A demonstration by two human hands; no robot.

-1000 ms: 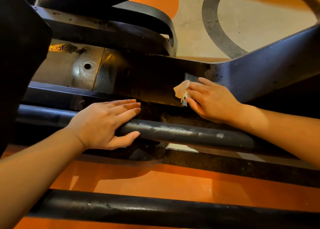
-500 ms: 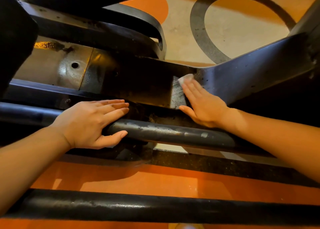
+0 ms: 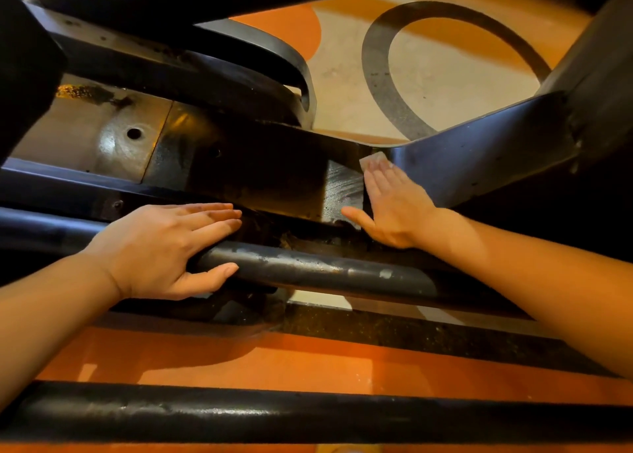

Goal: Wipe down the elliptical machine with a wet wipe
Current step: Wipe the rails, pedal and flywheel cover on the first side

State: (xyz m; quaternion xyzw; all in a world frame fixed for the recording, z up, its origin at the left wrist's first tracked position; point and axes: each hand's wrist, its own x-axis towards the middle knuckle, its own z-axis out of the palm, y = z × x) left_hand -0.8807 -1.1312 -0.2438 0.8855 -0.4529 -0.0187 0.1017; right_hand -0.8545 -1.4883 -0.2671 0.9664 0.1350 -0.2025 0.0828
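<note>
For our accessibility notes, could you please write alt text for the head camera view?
A person's right hand presses a wet wipe flat against the dark frame of an elliptical machine, leaving a damp streak beside it. The left hand rests on a black tube below, fingers straight, above an orange patterned floor.

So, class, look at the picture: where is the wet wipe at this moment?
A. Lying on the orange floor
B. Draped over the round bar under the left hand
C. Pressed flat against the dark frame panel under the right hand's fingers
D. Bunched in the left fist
C: the wet wipe peeks out past the straight fingertips of the right hand, flat on the frame panel.
</note>
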